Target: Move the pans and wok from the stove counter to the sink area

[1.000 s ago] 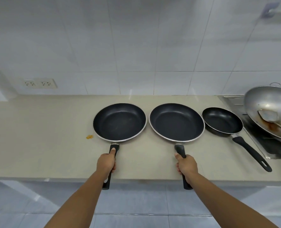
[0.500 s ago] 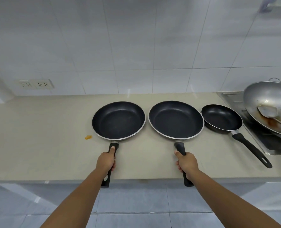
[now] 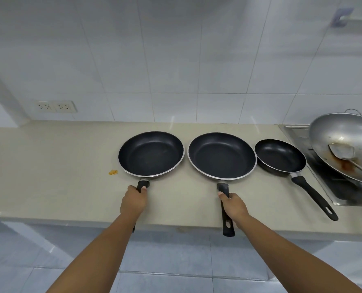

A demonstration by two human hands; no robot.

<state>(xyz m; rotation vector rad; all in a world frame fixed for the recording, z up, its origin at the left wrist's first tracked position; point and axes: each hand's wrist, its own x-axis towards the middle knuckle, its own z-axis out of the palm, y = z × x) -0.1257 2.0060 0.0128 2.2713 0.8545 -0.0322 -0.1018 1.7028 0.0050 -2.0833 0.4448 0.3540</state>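
Observation:
Three black non-stick pans stand in a row on the beige counter (image 3: 48, 166). My left hand (image 3: 133, 201) grips the handle of the left pan (image 3: 151, 154). My right hand (image 3: 234, 206) grips the handle of the middle pan (image 3: 222, 155). The left pan looks tilted, its front edge slightly raised. A smaller pan (image 3: 280, 156) sits to the right, its handle pointing toward the counter's front right. A steel wok (image 3: 345, 142) with a metal spatula (image 3: 343, 152) in it rests tilted on the stove (image 3: 332, 185) at the far right.
A small orange crumb (image 3: 113, 172) lies on the counter left of the left pan. A double wall socket (image 3: 55, 106) sits on the tiled wall at the left. The counter's front edge runs just under my hands, with tiled floor below.
My hands stay on the two handles. The left pan has tipped up a little. The camera has shifted slightly.

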